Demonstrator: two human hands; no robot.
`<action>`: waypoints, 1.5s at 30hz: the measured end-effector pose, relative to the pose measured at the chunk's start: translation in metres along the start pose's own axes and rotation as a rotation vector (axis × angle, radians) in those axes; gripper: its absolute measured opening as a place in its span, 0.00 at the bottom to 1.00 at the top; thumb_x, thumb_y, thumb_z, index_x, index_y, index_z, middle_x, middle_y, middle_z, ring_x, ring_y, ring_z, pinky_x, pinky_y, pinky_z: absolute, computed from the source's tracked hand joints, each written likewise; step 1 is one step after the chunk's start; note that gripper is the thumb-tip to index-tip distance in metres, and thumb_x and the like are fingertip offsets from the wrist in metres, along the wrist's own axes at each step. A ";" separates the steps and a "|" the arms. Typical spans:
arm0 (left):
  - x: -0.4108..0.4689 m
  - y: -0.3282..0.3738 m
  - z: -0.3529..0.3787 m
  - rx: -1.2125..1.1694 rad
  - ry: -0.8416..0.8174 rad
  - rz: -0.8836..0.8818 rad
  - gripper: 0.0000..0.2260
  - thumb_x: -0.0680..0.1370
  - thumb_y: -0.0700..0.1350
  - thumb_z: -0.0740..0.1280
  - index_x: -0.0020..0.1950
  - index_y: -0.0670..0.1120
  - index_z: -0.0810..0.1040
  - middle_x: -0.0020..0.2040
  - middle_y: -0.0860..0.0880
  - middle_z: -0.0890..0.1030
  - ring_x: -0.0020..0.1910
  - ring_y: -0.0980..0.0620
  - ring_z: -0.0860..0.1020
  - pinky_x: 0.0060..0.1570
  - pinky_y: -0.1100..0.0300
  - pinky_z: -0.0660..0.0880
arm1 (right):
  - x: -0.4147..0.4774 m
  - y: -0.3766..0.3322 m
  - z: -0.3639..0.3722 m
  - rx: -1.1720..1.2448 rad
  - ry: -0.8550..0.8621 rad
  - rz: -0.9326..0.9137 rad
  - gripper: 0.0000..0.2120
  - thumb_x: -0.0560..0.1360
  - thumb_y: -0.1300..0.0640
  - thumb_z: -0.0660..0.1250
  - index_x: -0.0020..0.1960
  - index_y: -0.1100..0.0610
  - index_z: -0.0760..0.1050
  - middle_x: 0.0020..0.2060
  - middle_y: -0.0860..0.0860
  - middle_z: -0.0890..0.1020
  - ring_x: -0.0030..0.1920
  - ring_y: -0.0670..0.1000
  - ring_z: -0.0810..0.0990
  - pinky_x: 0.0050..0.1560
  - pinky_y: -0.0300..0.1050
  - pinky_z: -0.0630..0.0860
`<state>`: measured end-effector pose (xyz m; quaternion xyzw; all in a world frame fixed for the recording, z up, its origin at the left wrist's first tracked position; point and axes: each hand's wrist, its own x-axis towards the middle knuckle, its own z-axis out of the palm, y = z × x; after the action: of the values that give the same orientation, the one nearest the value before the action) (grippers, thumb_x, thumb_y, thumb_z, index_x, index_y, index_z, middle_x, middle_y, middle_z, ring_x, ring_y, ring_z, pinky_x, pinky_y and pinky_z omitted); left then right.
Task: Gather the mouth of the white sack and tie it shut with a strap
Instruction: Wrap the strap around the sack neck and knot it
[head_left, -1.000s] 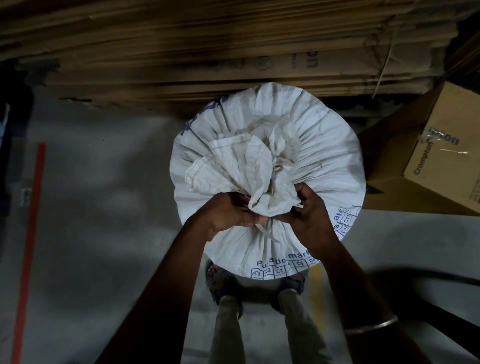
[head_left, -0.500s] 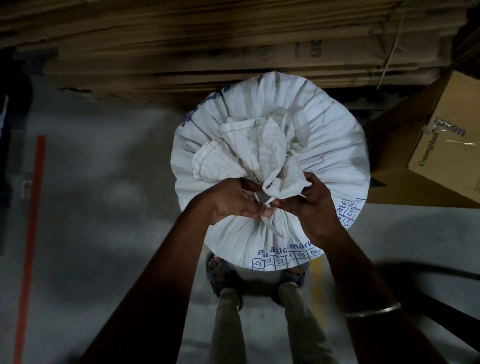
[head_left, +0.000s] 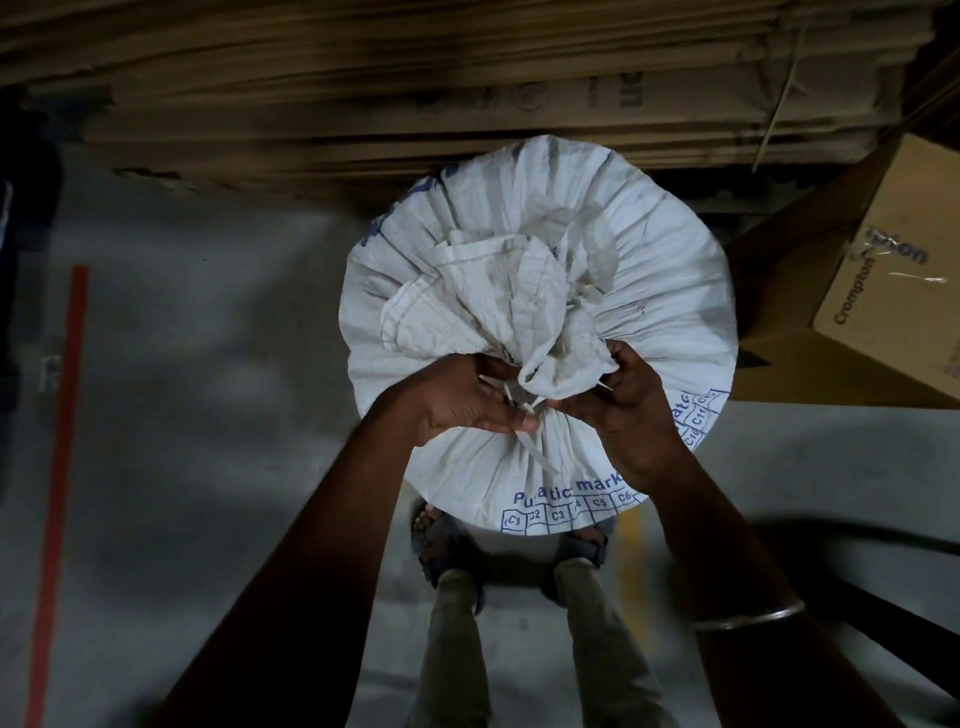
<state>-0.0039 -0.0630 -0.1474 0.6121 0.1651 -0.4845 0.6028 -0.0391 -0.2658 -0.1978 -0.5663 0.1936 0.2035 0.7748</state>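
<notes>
sack (head_left: 540, 322): centre of frame, upright on floor (head_left: 218, 415), so mouth faces me for tying.
mouth (head_left: 514, 306): bunched into a neck, flaps spill up-left.
left hand (head_left: 462, 400): pinched on strap (head_left: 530, 447) end, loose tail hangs down.
right hand (head_left: 628, 410): closed on other strap end at neck; I judge pulling opp. ways to cinch.
knot: can't tell if done.

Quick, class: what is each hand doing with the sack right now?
Left hand: closed, pinching the thin white plastic strap at the gathered neck of the white woven sack.
Right hand: closed, gripping the neck and the strap's other end.
</notes>
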 end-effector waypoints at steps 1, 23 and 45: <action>0.000 0.000 0.000 0.001 -0.001 0.000 0.16 0.68 0.28 0.76 0.46 0.48 0.83 0.37 0.53 0.87 0.40 0.58 0.86 0.39 0.68 0.80 | 0.000 0.000 0.001 -0.008 -0.001 0.000 0.29 0.67 0.77 0.73 0.65 0.69 0.69 0.60 0.66 0.81 0.61 0.63 0.81 0.58 0.55 0.81; 0.010 -0.008 -0.007 -0.075 0.026 -0.052 0.19 0.72 0.32 0.75 0.62 0.37 0.79 0.56 0.42 0.85 0.54 0.49 0.85 0.49 0.61 0.83 | -0.003 -0.002 0.006 -0.052 -0.098 -0.025 0.28 0.65 0.81 0.71 0.62 0.71 0.68 0.50 0.61 0.84 0.51 0.54 0.85 0.52 0.49 0.83; 0.012 -0.036 0.015 -0.026 0.261 0.324 0.17 0.72 0.32 0.74 0.60 0.39 0.81 0.55 0.43 0.86 0.58 0.50 0.83 0.62 0.56 0.77 | 0.004 0.019 0.008 0.188 0.042 0.083 0.12 0.70 0.71 0.72 0.42 0.55 0.84 0.34 0.50 0.86 0.37 0.48 0.84 0.43 0.45 0.81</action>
<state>-0.0323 -0.0734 -0.1748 0.6805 0.1473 -0.2957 0.6541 -0.0454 -0.2525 -0.2127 -0.4869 0.2516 0.2045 0.8111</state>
